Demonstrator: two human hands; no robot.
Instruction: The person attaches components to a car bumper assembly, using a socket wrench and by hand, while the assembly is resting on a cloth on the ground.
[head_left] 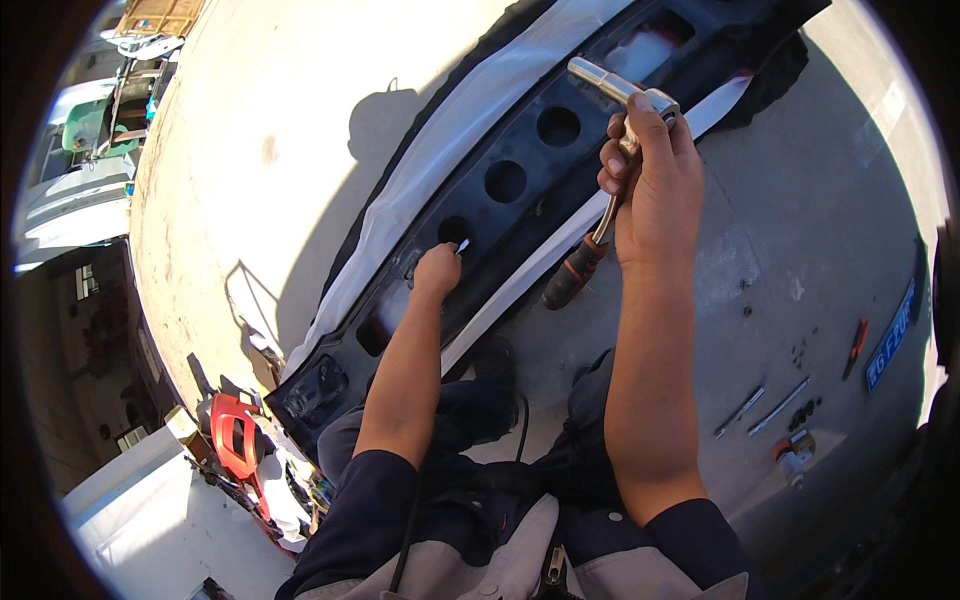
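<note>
My right hand [655,185] is raised over the panel, its fingers wrapped round the head of a ratchet wrench [570,280]. The wrench's dark handle with orange marks hangs below my fingers. From its head a silver socket [600,78] points up and to the left. Lower and to the left, my left hand [437,270] is closed at the long black car-body panel [520,215], beside one of its round holes. A small bright tip [462,245] shows at those fingers, too small to name. The panel lies slantwise, with white sheeting [400,185] along its edge.
On the shaded floor to the right are silver extension bars [778,407], several small dark parts [807,411], a power tool [795,458], red-handled pliers [856,348] and a blue plate [892,340]. A red plastic piece [235,435] lies among clutter at lower left.
</note>
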